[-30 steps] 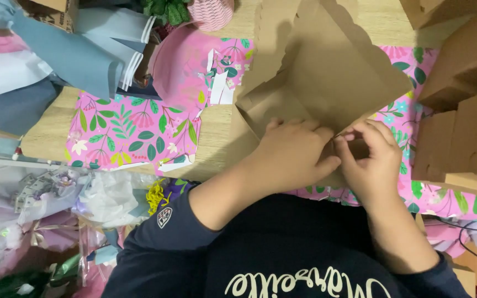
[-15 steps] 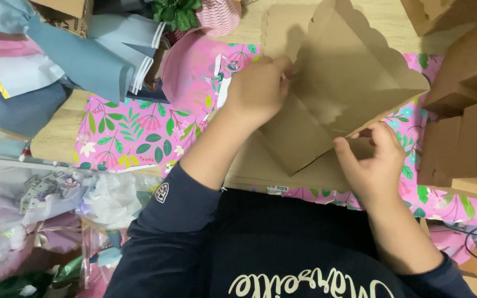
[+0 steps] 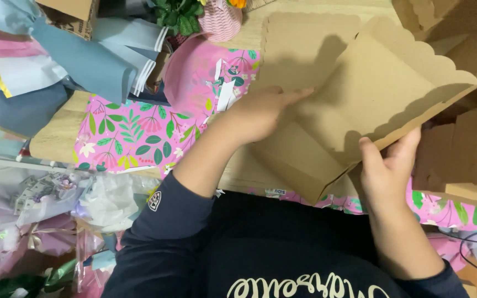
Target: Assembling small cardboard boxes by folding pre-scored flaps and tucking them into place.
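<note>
We note a brown cardboard box [image 3: 360, 105] with scalloped edges, half folded, held above the worktop [image 3: 56, 140] in front of the person's chest. Its long axis runs on a slant from the near corner by the person's body up to the far right, where the scalloped rim stands highest. The left hand [image 3: 260, 113] lies flat against the inner side panel of the box, fingers extended and close together, pointing right into the fold; we judge it to be pressing the panel rather than pinching it. The right hand [image 3: 385, 168] sits under the lower right edge, thumb on the upper face and fingers curled beneath, so it pinches the cardboard wall there. Of the two, the right hand is nearer the person and carries the box from below; the left hand is farther out and bears on it from the left. A flat scalloped flap of the same box lies behind the left hand toward the far side. Beneath the box we see pink floral paper [image 3: 128, 132] spread on the worktop. To the far left lie rolls of blue wrapping paper [image 3: 89, 60], well apart from both hands. More brown cardboard pieces [image 3: 459, 160] stand just to the right of the box.
</note>
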